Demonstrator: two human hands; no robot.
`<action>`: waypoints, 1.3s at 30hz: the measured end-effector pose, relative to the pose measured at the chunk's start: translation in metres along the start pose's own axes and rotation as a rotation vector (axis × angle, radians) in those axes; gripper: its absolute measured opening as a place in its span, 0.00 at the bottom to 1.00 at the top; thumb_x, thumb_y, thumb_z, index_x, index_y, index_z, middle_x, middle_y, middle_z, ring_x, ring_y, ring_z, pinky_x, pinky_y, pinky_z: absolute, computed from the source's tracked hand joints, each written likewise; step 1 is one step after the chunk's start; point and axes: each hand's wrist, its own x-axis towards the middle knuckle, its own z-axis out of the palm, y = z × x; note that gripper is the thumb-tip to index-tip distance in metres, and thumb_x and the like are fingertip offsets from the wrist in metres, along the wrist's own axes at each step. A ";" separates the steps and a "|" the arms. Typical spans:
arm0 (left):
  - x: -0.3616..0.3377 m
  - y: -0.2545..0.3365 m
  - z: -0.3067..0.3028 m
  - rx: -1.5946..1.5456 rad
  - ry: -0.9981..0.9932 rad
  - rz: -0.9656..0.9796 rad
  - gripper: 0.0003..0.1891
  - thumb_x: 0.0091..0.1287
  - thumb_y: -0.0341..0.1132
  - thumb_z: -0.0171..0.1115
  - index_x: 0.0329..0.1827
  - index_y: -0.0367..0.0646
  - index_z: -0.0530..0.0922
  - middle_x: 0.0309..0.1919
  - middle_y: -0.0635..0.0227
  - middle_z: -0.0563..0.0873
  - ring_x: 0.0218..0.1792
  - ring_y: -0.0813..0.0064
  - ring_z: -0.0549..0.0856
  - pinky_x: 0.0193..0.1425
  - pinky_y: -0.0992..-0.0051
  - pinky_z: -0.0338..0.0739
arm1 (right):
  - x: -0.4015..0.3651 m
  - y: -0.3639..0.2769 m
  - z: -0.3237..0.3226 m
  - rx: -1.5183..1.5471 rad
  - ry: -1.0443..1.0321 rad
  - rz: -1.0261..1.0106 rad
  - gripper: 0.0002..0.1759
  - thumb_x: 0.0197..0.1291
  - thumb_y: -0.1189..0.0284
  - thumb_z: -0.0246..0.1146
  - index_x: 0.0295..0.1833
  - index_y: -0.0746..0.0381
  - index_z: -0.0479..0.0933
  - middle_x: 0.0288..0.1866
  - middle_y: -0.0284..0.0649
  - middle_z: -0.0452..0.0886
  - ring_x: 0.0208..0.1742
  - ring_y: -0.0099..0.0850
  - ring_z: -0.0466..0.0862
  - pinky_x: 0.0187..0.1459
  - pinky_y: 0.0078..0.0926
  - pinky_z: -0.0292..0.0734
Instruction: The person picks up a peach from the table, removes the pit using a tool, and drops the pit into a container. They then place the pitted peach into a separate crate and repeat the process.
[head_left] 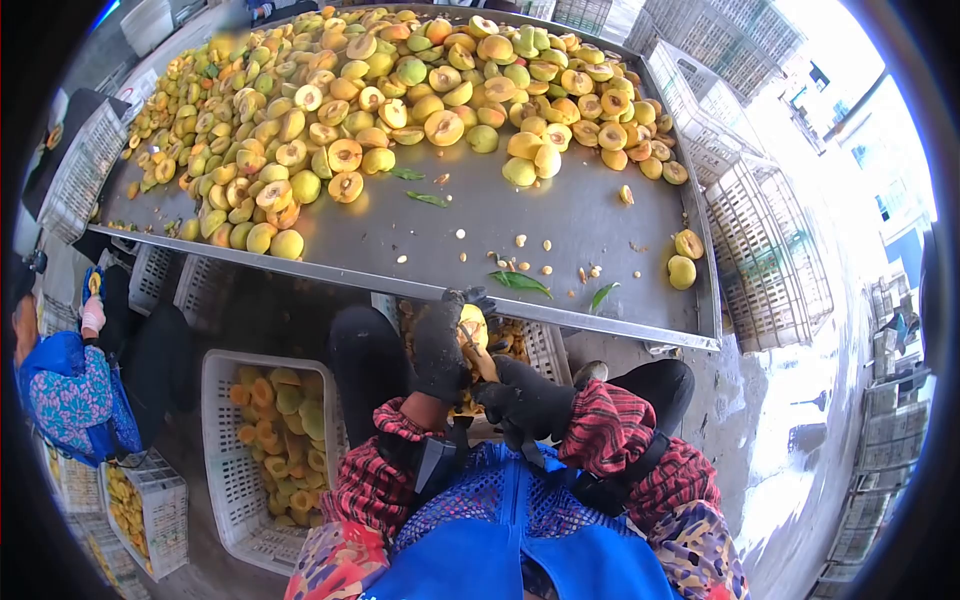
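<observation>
My left hand (440,345), in a dark glove, is closed around a yellow peach (472,322) just below the table's front edge. Close beside it, my right hand (525,398), also in a dark glove, has its fingers curled at the fruit. A narrow tan piece (482,362) sticks out between the two hands; I cannot tell whether it is a tool or part of the fruit. Under both hands stands a white crate (548,352) with peach pieces in it, partly hidden by my gloves and knees.
A metal table (360,235) carries a large heap of halved and whole peaches (400,100), with loose stones and green leaves (520,283) near its front. To my left is a crate of peach halves (215,450). A seated co-worker (75,390) is farther left; stacked crates (770,255) stand right.
</observation>
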 end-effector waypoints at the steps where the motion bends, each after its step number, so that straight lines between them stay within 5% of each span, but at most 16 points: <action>1: 0.003 -0.004 0.004 -0.126 0.021 -0.117 0.17 0.63 0.36 0.57 0.50 0.34 0.74 0.44 0.57 0.80 0.46 0.69 0.79 0.53 0.69 0.74 | 0.004 0.004 0.001 -0.088 0.054 -0.031 0.13 0.62 0.68 0.54 0.48 0.64 0.65 0.26 0.40 0.74 0.18 0.29 0.77 0.15 0.27 0.71; 5: 0.017 0.025 0.010 -0.723 0.250 -0.747 0.17 0.66 0.40 0.52 0.50 0.34 0.74 0.42 0.60 0.80 0.44 0.70 0.79 0.52 0.70 0.74 | 0.028 0.034 0.001 -0.533 0.324 -0.259 0.15 0.62 0.65 0.55 0.46 0.65 0.65 0.27 0.48 0.76 0.21 0.43 0.79 0.23 0.40 0.73; 9: 0.013 0.026 0.015 -0.891 0.271 -0.628 0.20 0.70 0.44 0.44 0.51 0.36 0.75 0.42 0.60 0.81 0.42 0.66 0.81 0.49 0.68 0.77 | 0.013 0.023 0.004 -0.783 0.457 -0.286 0.17 0.60 0.65 0.58 0.45 0.67 0.66 0.32 0.60 0.77 0.33 0.56 0.79 0.33 0.50 0.71; 12: 0.012 0.030 0.008 -1.028 0.294 -0.483 0.23 0.69 0.47 0.44 0.52 0.36 0.74 0.45 0.57 0.81 0.45 0.61 0.81 0.51 0.63 0.77 | 0.026 0.050 -0.015 -0.774 0.714 -0.338 0.17 0.59 0.65 0.59 0.43 0.68 0.67 0.31 0.59 0.76 0.32 0.56 0.79 0.32 0.50 0.71; 15: 0.006 0.038 -0.009 -1.148 0.116 -0.616 0.24 0.68 0.50 0.45 0.53 0.36 0.73 0.48 0.52 0.80 0.49 0.55 0.79 0.55 0.56 0.75 | 0.021 0.058 -0.022 -0.742 0.736 -0.272 0.16 0.58 0.65 0.59 0.43 0.66 0.68 0.32 0.59 0.77 0.33 0.56 0.79 0.32 0.51 0.71; 19: 0.001 0.075 -0.029 -1.279 0.010 -0.654 0.23 0.67 0.48 0.46 0.53 0.38 0.74 0.49 0.51 0.80 0.50 0.56 0.79 0.53 0.55 0.76 | 0.021 0.078 -0.023 -0.701 0.828 -0.445 0.17 0.59 0.63 0.59 0.46 0.65 0.69 0.32 0.57 0.78 0.30 0.53 0.79 0.30 0.49 0.72; 21: -0.006 0.098 -0.040 -0.973 0.212 -0.447 0.22 0.67 0.46 0.48 0.52 0.36 0.75 0.46 0.56 0.82 0.50 0.62 0.80 0.54 0.59 0.75 | 0.024 0.100 -0.028 -0.644 0.770 -0.386 0.17 0.60 0.61 0.57 0.46 0.64 0.69 0.32 0.55 0.78 0.28 0.49 0.78 0.28 0.46 0.71; 25: -0.005 0.107 -0.118 -0.774 0.295 -0.205 0.25 0.70 0.48 0.45 0.52 0.33 0.74 0.48 0.56 0.81 0.52 0.63 0.78 0.59 0.66 0.72 | 0.032 0.156 -0.046 -0.431 0.466 -0.129 0.19 0.61 0.57 0.54 0.45 0.61 0.71 0.31 0.49 0.78 0.26 0.43 0.76 0.26 0.42 0.69; 28: -0.017 0.053 -0.209 -0.420 0.491 -0.278 0.26 0.69 0.51 0.47 0.54 0.35 0.74 0.49 0.57 0.80 0.49 0.64 0.80 0.53 0.67 0.76 | 0.038 0.190 -0.057 -0.295 0.285 0.039 0.20 0.62 0.53 0.52 0.45 0.60 0.72 0.30 0.45 0.78 0.24 0.38 0.74 0.24 0.39 0.68; 29: -0.018 0.011 -0.255 -0.261 0.467 -0.408 0.20 0.67 0.46 0.55 0.53 0.38 0.74 0.47 0.61 0.80 0.49 0.69 0.79 0.54 0.69 0.74 | 0.041 0.200 -0.059 -0.263 0.251 0.070 0.21 0.62 0.52 0.51 0.45 0.59 0.72 0.30 0.44 0.78 0.24 0.36 0.74 0.23 0.38 0.68; 31: -0.023 -0.032 -0.285 0.335 0.477 -0.345 0.18 0.65 0.36 0.59 0.55 0.38 0.74 0.49 0.63 0.79 0.49 0.74 0.78 0.54 0.73 0.74 | 0.046 0.213 -0.061 -0.209 0.196 0.112 0.22 0.63 0.50 0.49 0.45 0.58 0.72 0.30 0.41 0.78 0.22 0.33 0.73 0.22 0.36 0.67; 34: 0.017 0.029 -0.211 0.312 0.457 -0.142 0.19 0.63 0.28 0.59 0.58 0.36 0.72 0.50 0.63 0.79 0.49 0.75 0.78 0.54 0.76 0.73 | 0.055 0.226 -0.065 -0.123 0.168 0.134 0.25 0.63 0.46 0.47 0.45 0.56 0.73 0.29 0.37 0.79 0.21 0.28 0.71 0.20 0.32 0.66; 36: 0.062 0.090 -0.141 0.286 0.252 -0.224 0.22 0.61 0.26 0.58 0.60 0.35 0.70 0.53 0.62 0.78 0.52 0.74 0.77 0.56 0.76 0.72 | 0.067 0.235 -0.070 -0.036 0.161 0.165 0.26 0.64 0.44 0.45 0.45 0.55 0.74 0.29 0.35 0.79 0.19 0.25 0.70 0.18 0.30 0.65; 38: 0.121 0.063 -0.106 0.286 -0.035 0.022 0.24 0.60 0.28 0.59 0.61 0.37 0.69 0.50 0.64 0.77 0.51 0.76 0.76 0.51 0.78 0.74 | 0.085 0.246 -0.075 0.071 0.125 0.202 0.25 0.63 0.44 0.47 0.46 0.54 0.74 0.31 0.35 0.79 0.20 0.25 0.69 0.20 0.29 0.65; 39: 0.147 0.066 -0.073 0.240 -0.132 -0.009 0.24 0.60 0.26 0.58 0.61 0.36 0.69 0.53 0.62 0.77 0.54 0.73 0.76 0.55 0.76 0.72 | 0.091 0.255 -0.075 0.023 0.124 0.158 0.25 0.63 0.45 0.48 0.47 0.54 0.74 0.32 0.35 0.79 0.21 0.25 0.69 0.20 0.28 0.65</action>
